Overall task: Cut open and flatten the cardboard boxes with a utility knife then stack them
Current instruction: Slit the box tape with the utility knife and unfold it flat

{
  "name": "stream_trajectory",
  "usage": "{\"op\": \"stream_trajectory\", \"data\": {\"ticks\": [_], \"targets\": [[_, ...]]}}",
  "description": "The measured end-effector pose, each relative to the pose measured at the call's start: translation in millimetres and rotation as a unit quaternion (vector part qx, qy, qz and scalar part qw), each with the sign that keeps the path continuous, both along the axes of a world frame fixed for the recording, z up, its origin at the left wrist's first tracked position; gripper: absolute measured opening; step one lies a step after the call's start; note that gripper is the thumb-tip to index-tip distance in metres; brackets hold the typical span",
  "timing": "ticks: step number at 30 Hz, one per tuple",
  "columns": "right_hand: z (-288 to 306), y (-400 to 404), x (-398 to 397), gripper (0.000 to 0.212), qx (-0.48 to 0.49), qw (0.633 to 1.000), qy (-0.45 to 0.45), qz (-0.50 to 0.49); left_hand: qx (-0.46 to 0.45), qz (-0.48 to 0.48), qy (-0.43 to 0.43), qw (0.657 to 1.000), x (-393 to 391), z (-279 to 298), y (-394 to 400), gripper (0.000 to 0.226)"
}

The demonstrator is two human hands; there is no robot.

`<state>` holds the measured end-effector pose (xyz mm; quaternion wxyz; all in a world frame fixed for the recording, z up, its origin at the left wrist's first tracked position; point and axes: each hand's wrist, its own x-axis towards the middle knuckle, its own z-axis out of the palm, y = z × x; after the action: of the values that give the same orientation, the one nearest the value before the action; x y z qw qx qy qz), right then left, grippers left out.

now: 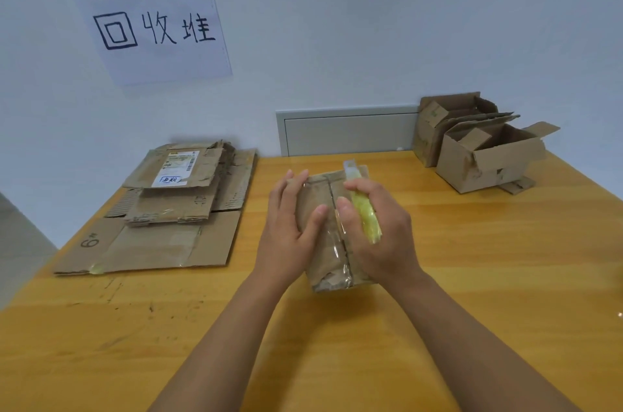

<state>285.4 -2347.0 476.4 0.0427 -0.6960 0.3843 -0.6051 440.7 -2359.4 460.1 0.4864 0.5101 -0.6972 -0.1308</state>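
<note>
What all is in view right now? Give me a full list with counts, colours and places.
small box: one, brown, clear tape along its seam, table centre, under both hands
utility knife: one, yellow, in the right hand, over the box
flattened cardboard stack: one pile, brown, table's left side
open boxes: at least two, brown, far right by the wall
paper sign: one, white with black writing, on the wall
wall panel: one, grey, behind the table
table: one, yellow wood
left hand: flat on the box
right hand: grips the knife
</note>
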Motion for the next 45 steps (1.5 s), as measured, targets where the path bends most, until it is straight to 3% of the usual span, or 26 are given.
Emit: {"op": "stream_trajectory", "data": {"ticks": [3, 8, 14, 19, 25, 29, 35, 40, 45], "targets": [[-8, -1, 4, 0.04, 0.058, 0.998, 0.005, 0.029, -0.007, 0.014, -0.033, 0.999, -2, 0, 2, 0.055], [-26, -7, 1, 0.038, -0.021, 0.997, 0.068, 0.0, 0.007, 0.018, -0.036, 0.999, -2, 1, 2, 0.06], [-25, -7, -1, 0.038, -0.031, 0.997, 0.043, -0.048, 0.027, -0.022, -0.026, 0.999, -13, 0, 11, 0.068], [-23, -8, -2, 0.036, -0.017, 0.999, 0.028, -0.036, 0.036, -0.054, 0.027, 0.997, -20, -6, 20, 0.054], [-21, -10, -9, 0.038, 0.0, 0.999, 0.036, 0.0, 0.056, -0.036, 0.029, 0.997, -21, -6, 17, 0.048], [-20, -11, -10, 0.04, 0.06, 0.998, 0.023, 0.013, 0.053, -0.021, 0.01, 0.998, -22, -6, 15, 0.047], [-11, -16, -7, 0.037, 0.029, 0.998, 0.045, -0.017, 0.032, 0.001, 0.005, 0.999, -15, -1, 11, 0.041], [-9, -19, -8, 0.039, 0.009, 0.996, 0.08, -0.025, 0.017, -0.002, -0.06, 0.998, -9, 11, 0, 0.041], [-9, -22, -11, 0.041, 0.009, 0.995, 0.098, -0.026, 0.004, 0.008, -0.083, 0.996, -9, 5, -1, 0.053]]}}
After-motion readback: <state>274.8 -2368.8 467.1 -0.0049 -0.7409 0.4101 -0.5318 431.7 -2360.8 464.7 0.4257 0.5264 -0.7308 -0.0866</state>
